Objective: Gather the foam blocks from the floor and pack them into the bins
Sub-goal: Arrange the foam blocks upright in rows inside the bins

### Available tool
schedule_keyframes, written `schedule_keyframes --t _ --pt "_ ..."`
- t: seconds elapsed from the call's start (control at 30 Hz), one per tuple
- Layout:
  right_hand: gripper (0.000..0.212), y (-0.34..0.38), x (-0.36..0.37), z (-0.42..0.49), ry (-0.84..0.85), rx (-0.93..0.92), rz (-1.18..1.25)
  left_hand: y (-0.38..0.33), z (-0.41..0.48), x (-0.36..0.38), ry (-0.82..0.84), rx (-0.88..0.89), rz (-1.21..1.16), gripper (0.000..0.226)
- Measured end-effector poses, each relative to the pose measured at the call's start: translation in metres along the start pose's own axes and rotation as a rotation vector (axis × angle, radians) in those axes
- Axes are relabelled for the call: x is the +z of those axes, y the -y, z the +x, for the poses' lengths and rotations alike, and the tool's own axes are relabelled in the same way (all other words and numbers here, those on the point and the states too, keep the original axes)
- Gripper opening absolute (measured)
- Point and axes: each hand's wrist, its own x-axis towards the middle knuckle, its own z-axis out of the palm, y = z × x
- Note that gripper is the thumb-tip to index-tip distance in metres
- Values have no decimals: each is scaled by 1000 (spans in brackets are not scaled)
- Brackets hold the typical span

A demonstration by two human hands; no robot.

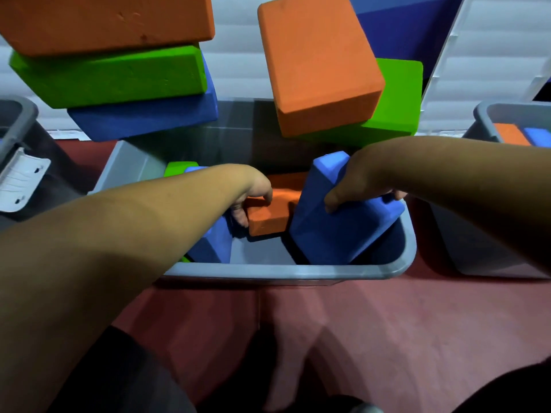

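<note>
While both hands work inside the grey bin [283, 271], the right hand [354, 180] clasps the upper end of a blue block [343, 228], with the thumb on its near face and the fingers curled over the far edge. From that grip the block's long axis slants down toward the bin's near wall. Just left of it, the left hand [253, 189] pinches the near corner of an orange block [268, 220], thumb on top and fingers beneath; this block stretches away from the hand. Bare bin floor shows below and between the two grips. The blue block probably settles there, and the right hand is nearer.
</note>
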Motion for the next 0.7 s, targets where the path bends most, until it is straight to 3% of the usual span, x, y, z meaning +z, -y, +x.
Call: schedule_keyframes --t 0.13,0.2,0.33,0.5,0.6,0.7 --pt "59 10 -1 -2 -20 -34 -35 -1 -6 -7 -93 56 -81 39" --pt "60 16 -1 -3 -55 -44 -78 -3 -11 -12 -91 87 -116 35" --pt "61 19 1 0 -109 -34 -151 0 -14 -23 -20 87 -223 30" --pt "57 5 -1 0 -105 -2 -64 3 -21 -41 76 157 -447 15" --pt "58 1 -3 -2 -58 -2 -26 5 -24 -47 74 200 -503 23" --pt "59 5 -6 -6 -63 -6 -132 9 -31 -52 29 192 -408 41"
